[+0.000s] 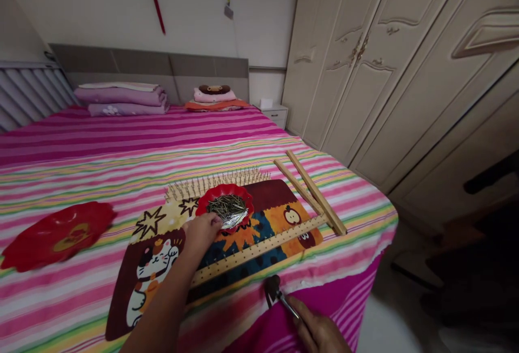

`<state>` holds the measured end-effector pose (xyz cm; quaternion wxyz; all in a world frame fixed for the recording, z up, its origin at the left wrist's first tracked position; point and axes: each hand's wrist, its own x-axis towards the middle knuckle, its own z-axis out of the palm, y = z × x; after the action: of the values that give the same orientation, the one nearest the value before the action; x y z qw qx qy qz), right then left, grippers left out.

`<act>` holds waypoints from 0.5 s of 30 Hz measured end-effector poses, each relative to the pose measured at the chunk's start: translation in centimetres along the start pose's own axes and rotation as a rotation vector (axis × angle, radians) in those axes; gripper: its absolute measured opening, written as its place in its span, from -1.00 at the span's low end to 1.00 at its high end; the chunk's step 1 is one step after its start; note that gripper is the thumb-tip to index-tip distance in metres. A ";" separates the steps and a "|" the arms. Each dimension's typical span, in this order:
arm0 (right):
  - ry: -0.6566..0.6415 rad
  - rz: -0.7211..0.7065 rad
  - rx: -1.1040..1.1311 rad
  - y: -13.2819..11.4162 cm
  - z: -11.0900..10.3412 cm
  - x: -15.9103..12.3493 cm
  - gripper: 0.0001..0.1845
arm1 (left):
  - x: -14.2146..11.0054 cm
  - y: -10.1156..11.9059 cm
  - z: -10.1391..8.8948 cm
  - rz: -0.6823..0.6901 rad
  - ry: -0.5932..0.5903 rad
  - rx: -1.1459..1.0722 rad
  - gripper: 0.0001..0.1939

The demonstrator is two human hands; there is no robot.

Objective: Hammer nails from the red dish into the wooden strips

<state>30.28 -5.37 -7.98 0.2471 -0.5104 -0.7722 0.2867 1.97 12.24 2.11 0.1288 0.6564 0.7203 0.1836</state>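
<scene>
My left hand is at the near left rim of a red scalloped bowl. Its fingers are drawn together, and I cannot make out what they hold. Many metal nails fill the bowl. My right hand is closed round the handle of a claw hammer, its dark head over the near edge of the bed. Between the hands lies a wooden strip with rows of holes and several small nails standing in its left part. A cartoon-printed mat lies under the bowl and strip.
Behind the bowl, wooden strips bristle with upright nails. Two bare wooden strips lie at the right, touching or close to the holed strip. A red plate lies at the left. The striped bed carries everything; wardrobes stand to the right.
</scene>
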 end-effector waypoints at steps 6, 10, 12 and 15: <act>-0.017 0.027 -0.014 -0.1 0.1 -0.1 -0.53 | -2.0 -2.1 -1.5 -0.112 0.065 -0.414 -0.78; 0.000 0.033 -0.026 -0.3 0.2 -0.2 -0.53 | -4.3 -3.0 -2.2 -0.202 0.053 -0.702 -0.68; 0.002 0.050 -0.035 -0.3 0.3 -0.2 -0.54 | -5.5 -3.4 -2.3 -0.253 0.079 -0.836 -0.63; -0.010 0.053 -0.076 -0.3 0.4 -0.3 -0.54 | -6.8 -4.4 -2.1 -0.310 0.142 -0.880 -0.64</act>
<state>29.87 -5.81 -8.10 0.2161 -0.5382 -0.7700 0.2661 -2.18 4.93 1.73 0.3714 0.4098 0.6706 0.4944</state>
